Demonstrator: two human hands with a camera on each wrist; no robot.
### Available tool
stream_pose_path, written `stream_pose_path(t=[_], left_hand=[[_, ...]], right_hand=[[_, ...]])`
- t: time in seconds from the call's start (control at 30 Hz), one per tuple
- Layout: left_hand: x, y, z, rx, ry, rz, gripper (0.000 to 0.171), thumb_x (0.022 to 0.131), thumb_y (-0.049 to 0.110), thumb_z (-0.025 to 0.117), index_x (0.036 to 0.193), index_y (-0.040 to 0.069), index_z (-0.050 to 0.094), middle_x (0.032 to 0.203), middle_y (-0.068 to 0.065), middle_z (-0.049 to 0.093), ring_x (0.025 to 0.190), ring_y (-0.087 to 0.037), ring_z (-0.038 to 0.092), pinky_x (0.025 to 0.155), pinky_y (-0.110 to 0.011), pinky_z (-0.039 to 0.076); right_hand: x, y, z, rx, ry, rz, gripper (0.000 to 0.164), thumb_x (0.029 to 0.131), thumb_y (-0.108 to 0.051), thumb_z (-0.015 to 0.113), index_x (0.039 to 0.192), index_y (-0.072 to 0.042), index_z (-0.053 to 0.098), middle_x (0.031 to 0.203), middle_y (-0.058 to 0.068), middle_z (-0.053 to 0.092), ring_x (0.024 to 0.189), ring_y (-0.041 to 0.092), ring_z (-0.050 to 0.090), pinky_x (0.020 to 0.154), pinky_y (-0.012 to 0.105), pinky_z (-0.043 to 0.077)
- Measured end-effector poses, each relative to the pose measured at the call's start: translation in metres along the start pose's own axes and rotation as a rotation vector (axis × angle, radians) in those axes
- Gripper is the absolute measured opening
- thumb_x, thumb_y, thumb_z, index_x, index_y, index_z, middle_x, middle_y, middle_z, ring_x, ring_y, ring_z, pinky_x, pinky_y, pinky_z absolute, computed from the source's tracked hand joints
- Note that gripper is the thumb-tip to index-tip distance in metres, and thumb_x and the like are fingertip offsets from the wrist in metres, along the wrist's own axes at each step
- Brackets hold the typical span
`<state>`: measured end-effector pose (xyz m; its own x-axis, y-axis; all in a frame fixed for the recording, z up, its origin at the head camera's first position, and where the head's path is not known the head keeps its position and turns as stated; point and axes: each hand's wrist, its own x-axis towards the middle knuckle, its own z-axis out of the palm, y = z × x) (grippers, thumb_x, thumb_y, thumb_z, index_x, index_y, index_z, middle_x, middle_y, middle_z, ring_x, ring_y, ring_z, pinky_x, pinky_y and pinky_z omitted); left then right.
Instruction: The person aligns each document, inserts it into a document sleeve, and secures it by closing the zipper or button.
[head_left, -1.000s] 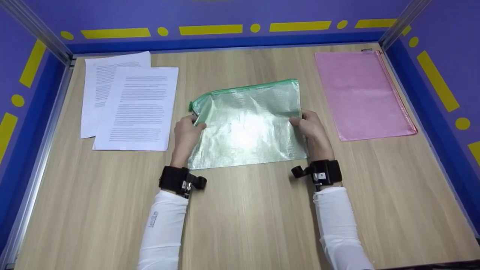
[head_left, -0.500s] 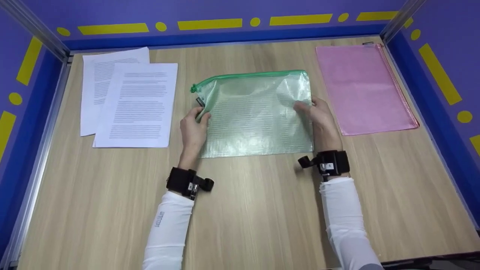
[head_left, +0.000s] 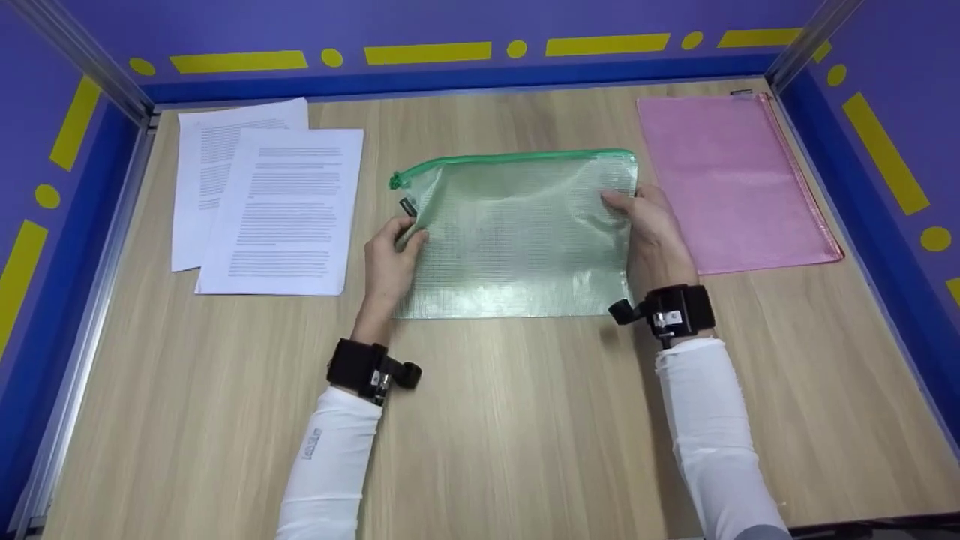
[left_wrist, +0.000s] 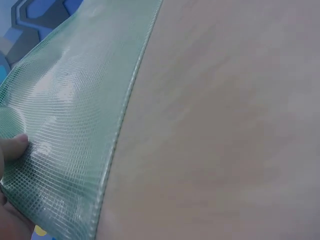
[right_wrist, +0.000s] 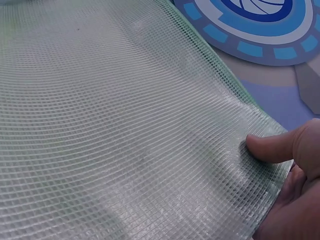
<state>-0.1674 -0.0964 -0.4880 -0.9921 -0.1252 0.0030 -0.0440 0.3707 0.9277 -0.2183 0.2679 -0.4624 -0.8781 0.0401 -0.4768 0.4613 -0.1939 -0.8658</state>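
A translucent green mesh zipper pouch [head_left: 517, 232] is held between both hands over the middle of the table, its green zipper edge facing away from me. My left hand [head_left: 390, 259] pinches its left side, thumb on top, just below a small black tag. My right hand [head_left: 656, 229] grips the right side near the upper corner, thumb on the front and the other fingers behind. In the right wrist view the thumb [right_wrist: 272, 147] presses the mesh close to the edge. The left wrist view shows the left thumb [left_wrist: 15, 146] on the pouch, which bows slightly.
Two overlapping stacks of printed paper [head_left: 281, 217] lie at the back left of the wooden table [head_left: 510, 435]. A pink mesh zipper pouch [head_left: 735, 184] lies flat at the back right, close to my right hand. Blue-purple panels [head_left: 450, 22] wall the table's back and sides.
Both hands have carried the green pouch slightly right and away from me. The right hand has slid up nearer its zipper corner, and the left side's black tag has come into view.
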Motion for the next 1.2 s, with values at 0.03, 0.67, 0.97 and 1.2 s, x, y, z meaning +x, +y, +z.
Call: stream_pose_path(t=[0.03, 0.67, 0.97, 1.2], left_hand=[[0.0, 0.0, -0.002, -0.006, -0.006, -0.011, 0.032, 0.095, 0.02, 0.067, 0.121, 0.003, 0.063, 0.126, -0.015, 0.066, 0.125, -0.026, 0.06, 0.111, -0.04, 0.045], [0.018, 0.023, -0.024, -0.167, -0.111, -0.199, 0.082, 0.094, 0.036, 0.067, 0.158, 0.013, 0.021, 0.113, -0.013, 0.067, 0.097, -0.019, 0.063, 0.084, -0.028, 0.05], [0.023, 0.029, -0.024, -0.211, -0.059, -0.147, 0.046, 0.093, 0.027, 0.069, 0.129, 0.004, 0.053, 0.12, -0.014, 0.068, 0.102, -0.015, 0.066, 0.084, -0.024, 0.052], [0.022, 0.03, -0.026, -0.182, -0.042, -0.101, 0.032, 0.094, 0.022, 0.069, 0.117, 0.0, 0.063, 0.105, -0.006, 0.068, 0.09, -0.012, 0.057, 0.076, -0.021, 0.046]], right_hand=[[0.001, 0.001, 0.0, -0.002, 0.011, -0.024, 0.028, 0.087, -0.025, 0.075, 0.11, -0.014, 0.063, 0.097, 0.0, 0.062, 0.1, 0.021, 0.056, 0.099, 0.043, 0.044], [0.002, 0.002, -0.013, -0.016, -0.023, -0.313, 0.02, 0.091, -0.003, 0.066, 0.074, -0.014, 0.069, 0.067, -0.008, 0.059, 0.071, 0.009, 0.051, 0.076, 0.023, 0.041], [0.0, 0.007, -0.012, -0.005, -0.016, -0.303, 0.01, 0.09, -0.003, 0.067, 0.085, -0.01, 0.072, 0.072, -0.006, 0.064, 0.073, 0.011, 0.056, 0.079, 0.025, 0.045], [0.0, 0.014, -0.006, 0.011, 0.009, -0.292, 0.003, 0.088, -0.005, 0.07, 0.09, -0.007, 0.071, 0.076, -0.005, 0.063, 0.081, 0.013, 0.055, 0.088, 0.03, 0.042]])
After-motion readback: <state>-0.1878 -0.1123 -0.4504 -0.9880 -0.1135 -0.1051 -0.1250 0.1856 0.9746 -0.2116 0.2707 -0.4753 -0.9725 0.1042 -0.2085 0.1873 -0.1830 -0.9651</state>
